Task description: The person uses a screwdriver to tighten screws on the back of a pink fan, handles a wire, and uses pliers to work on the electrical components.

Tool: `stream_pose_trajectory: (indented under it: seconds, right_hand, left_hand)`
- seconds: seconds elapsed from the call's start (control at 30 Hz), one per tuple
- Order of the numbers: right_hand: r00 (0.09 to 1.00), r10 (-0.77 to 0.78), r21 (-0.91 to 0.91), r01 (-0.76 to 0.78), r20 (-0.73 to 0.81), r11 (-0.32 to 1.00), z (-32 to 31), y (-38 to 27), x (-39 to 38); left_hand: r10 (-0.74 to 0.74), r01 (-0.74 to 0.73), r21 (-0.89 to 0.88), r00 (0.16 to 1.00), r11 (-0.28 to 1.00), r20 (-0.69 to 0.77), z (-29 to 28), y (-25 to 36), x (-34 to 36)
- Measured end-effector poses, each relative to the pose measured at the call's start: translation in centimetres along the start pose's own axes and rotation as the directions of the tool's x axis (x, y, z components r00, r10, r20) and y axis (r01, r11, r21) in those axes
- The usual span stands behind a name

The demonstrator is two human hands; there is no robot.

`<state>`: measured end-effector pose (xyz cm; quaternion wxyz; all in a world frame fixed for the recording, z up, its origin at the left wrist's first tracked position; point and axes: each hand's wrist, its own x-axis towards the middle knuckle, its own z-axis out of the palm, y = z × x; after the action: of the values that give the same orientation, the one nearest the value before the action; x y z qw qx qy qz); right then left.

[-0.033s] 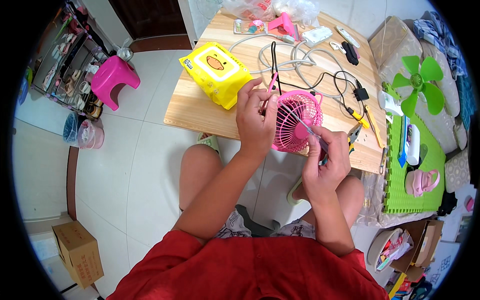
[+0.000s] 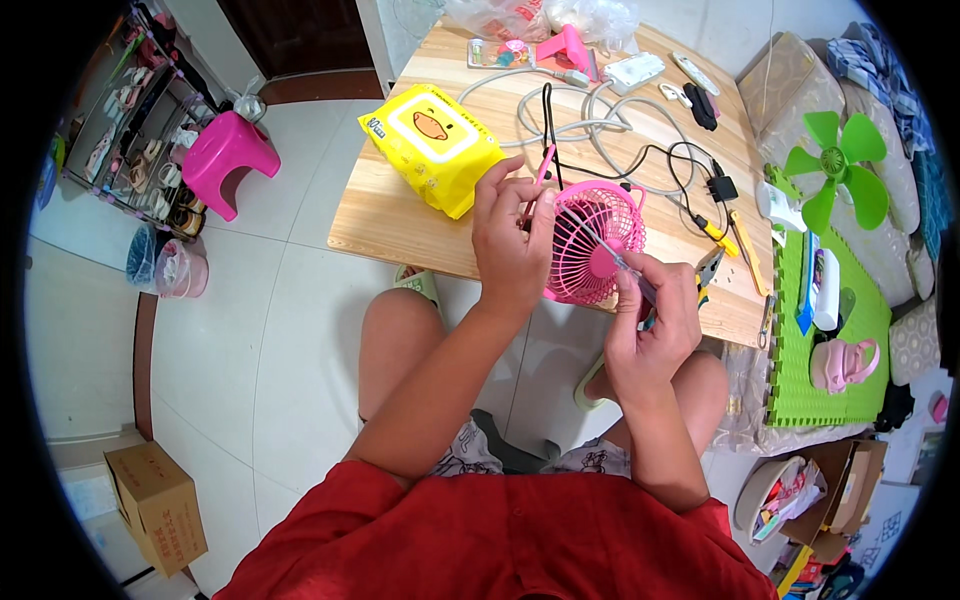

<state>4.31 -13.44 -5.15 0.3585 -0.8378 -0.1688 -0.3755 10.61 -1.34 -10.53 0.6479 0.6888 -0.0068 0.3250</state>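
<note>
Pinched in the fingers of my left hand [image 2: 513, 245] is a slim pink plastic piece [image 2: 545, 168]. My right hand [image 2: 655, 318] grips a screwdriver [image 2: 592, 234] whose thin metal shaft slants up and left to the left fingertips. The exact spot its tip touches is hidden there. Below the shaft, between both hands, a round pink fan cage [image 2: 575, 275] with a solid hub hangs partly over the table's front edge. A black cable [image 2: 550, 130] runs down toward the cage. Beside the right fingers, pliers [image 2: 708, 272] are partly covered.
On the wooden table [image 2: 375, 215] are a yellow wipes pack [image 2: 435, 145], a grey cable coil [image 2: 590, 125], a black adapter [image 2: 721, 187], a yellow-handled tool [image 2: 718, 236] and a pink stand [image 2: 566, 48]. Green fan blades [image 2: 835, 160] stand out at right, above a green foam mat [image 2: 860, 380].
</note>
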Motion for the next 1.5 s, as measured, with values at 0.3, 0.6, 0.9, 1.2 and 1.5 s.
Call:
stream_pose_trajectory:
  seconds: [0.3,0.6,0.9,1.2,1.5]
  right_hand:
    - [0.994,0.094,-0.012,-0.093,0.050,0.996,-0.3,-0.8,0.1]
    - [0.995,-0.025,-0.049,0.030,0.095,0.998,-0.6,-0.6,0.9]
    - [0.995,0.007,-0.023,-0.005,0.096,1.000,-0.7,-0.9,0.8]
    - [0.995,-0.081,0.013,0.080,0.054,0.997,-0.4,-0.3,0.8]
    - [0.996,-0.070,-0.066,0.074,0.056,0.995,-0.7,0.6,0.9]
  left_hand:
    - [0.011,-0.011,0.038,1.000,0.999,0.000,-0.1,0.4,0.0]
    - [0.015,-0.015,0.000,1.000,1.000,-0.012,0.0,0.0,0.1]
    - [0.000,0.000,-0.023,1.000,1.000,-0.005,-0.1,0.0,0.0]
    - [0.004,-0.004,-0.002,1.000,1.000,-0.005,0.0,0.1,0.0]
    - [-0.061,0.094,-0.131,0.970,0.987,0.236,-1.0,1.0,-0.1]
